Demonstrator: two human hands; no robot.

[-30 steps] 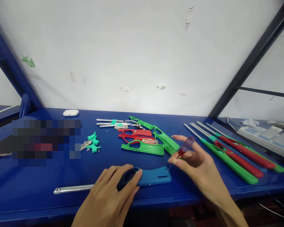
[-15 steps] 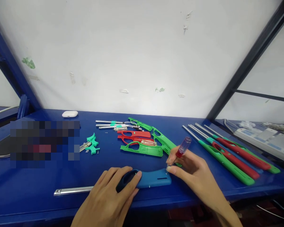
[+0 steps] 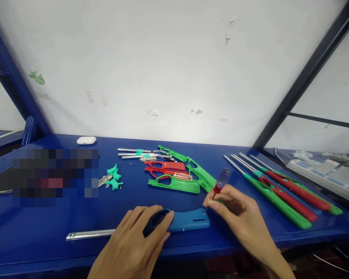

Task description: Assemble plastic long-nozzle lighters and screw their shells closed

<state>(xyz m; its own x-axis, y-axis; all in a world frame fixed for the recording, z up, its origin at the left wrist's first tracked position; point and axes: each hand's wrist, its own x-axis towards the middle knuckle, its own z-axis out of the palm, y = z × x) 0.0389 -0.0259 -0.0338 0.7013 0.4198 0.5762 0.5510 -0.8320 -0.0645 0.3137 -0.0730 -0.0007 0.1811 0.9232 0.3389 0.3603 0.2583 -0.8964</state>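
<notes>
And here it is, the blue lighter (image 3: 189,219), flat on the blue table (image 3: 133,197) right in front of me, near the front edge! My left hand (image 3: 133,236) has it wrapped around the loop of the handle, fingers closed over it, one laid along the top; the metal tube (image 3: 90,234) pokes out beyond my knuckles to the left. Over on the other side, my right hand (image 3: 235,217) is pinching the screwdriver (image 3: 223,178) low on its shaft, thumb against fingertips, the clear-and-red grip leaning up and to the right! Its tip is down at the far corner of the handle's end, close by the dark slot; whether it sits in a screw, I cannot tell.

Just beyond, what a spread: green shells (image 3: 174,184) close to red shells (image 3: 168,166), thin metal rods (image 3: 135,150) behind them, and teal triggers (image 3: 113,178) bunched to the left with a tiny screw (image 3: 120,188) alongside! Out to my right, whole lighters (image 3: 279,201) lie side by side in green and red, tubes pointing away from me. A white case (image 3: 86,140) rests at the back, by the wall (image 3: 163,69).
</notes>
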